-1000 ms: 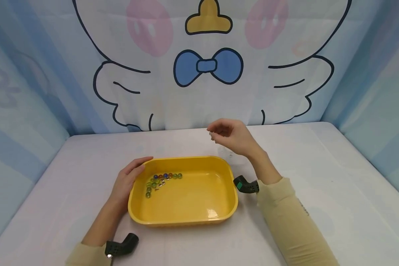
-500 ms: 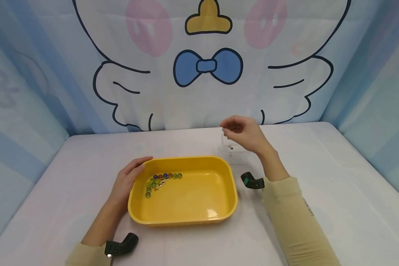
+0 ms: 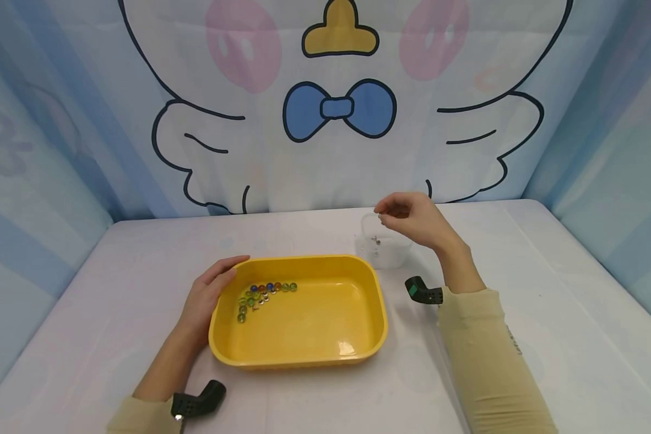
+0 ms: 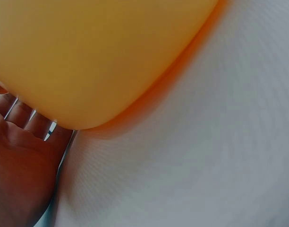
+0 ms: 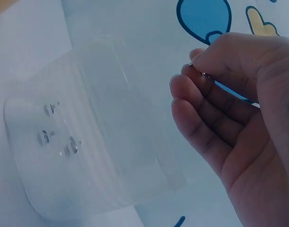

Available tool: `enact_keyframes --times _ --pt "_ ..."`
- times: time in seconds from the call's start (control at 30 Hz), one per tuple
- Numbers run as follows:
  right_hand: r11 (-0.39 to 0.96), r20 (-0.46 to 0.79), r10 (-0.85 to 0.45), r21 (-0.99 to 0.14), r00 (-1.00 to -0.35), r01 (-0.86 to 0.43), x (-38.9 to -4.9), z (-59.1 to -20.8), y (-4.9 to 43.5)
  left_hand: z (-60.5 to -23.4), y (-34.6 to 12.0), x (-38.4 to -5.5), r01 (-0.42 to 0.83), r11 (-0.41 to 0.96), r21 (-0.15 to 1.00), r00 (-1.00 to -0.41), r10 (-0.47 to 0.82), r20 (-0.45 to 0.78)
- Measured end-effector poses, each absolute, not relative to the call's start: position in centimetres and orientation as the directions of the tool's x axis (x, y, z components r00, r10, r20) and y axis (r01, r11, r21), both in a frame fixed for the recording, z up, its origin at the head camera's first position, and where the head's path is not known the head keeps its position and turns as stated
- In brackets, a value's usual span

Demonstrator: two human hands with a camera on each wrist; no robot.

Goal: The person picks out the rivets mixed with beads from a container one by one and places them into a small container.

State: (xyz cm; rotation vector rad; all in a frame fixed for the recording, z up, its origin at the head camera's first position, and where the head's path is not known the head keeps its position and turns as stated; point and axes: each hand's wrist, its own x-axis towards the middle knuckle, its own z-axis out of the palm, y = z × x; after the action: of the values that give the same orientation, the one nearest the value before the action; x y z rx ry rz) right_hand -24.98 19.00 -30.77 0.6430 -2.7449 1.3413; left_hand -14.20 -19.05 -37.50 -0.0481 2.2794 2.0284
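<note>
A yellow tray (image 3: 314, 331) sits on the table, with several glass marbles (image 3: 269, 287) and a few small shiny metal pieces (image 3: 263, 299) toward its back left corner. My left hand (image 3: 208, 295) holds the tray's left side, thumb at the rim and fingers along the outer wall; in the left wrist view the fingers (image 4: 38, 125) go partly behind the tray. Above a clear plastic box (image 3: 393, 256), my right hand (image 3: 412, 220) pinches a tiny shiny metal piece (image 5: 204, 74) between thumb and index finger. The box (image 5: 102, 189) shows several similar pieces (image 5: 71, 146) inside.
A white cloth covers the table (image 3: 521, 313). Behind it hangs a printed curtain (image 3: 466, 169), with more blue fabric on both sides. The clear box stands just beyond the tray's back right corner. A black wrist camera (image 3: 423, 292) sticks out from the right sleeve.
My right hand has moved rightward from behind the tray to above the clear box, still pinching the metal piece. More of the box now shows. The left hand and tray stay put.
</note>
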Motion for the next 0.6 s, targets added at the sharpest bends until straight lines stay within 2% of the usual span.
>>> enact_keyframes --times 0.37,0.6 --pt "0.584 0.173 -0.323 -0.737 -0.930 -0.340 -24.99 -30.82 19.52 -37.50 -19.05 -14.18 -0.085 0.128 0.988 -0.995 0.034 -0.090" --pt "0.534 0.200 -0.334 -0.765 -0.921 -0.360 -24.79 -30.67 19.22 -37.48 -19.04 -14.16 -0.082 0.129 0.988 -0.996 0.036 -0.087"
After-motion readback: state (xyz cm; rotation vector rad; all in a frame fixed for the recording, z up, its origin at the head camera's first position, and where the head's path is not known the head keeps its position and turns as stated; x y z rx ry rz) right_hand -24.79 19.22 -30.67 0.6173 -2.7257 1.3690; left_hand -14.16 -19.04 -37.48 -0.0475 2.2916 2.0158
